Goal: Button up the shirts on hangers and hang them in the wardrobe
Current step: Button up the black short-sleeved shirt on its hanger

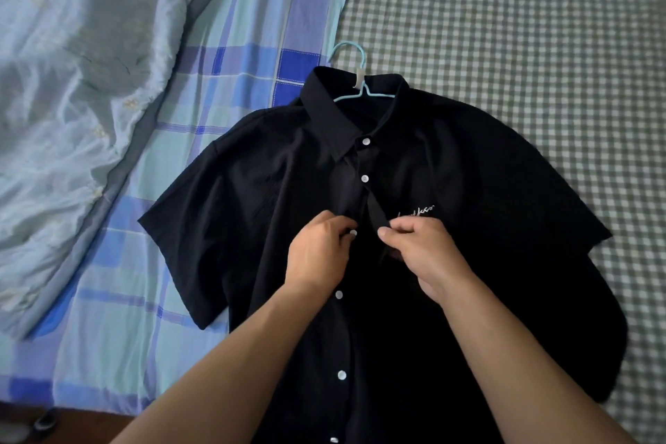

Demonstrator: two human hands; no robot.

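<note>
A black short-sleeved shirt lies flat on the bed, collar away from me, on a light blue hanger whose hook sticks out past the collar. White script is stitched on its chest. The top two white buttons look fastened. My left hand pinches the third white button with the fabric around it. My right hand pinches the edge of the other placket just beside it. Below my hands, more white buttons run down the open front.
The shirt rests on a green-and-white checked sheet. A blue plaid cover lies to the left, and a pale satin quilt is bunched at the far left. The bed's near edge and dark floor show at bottom left.
</note>
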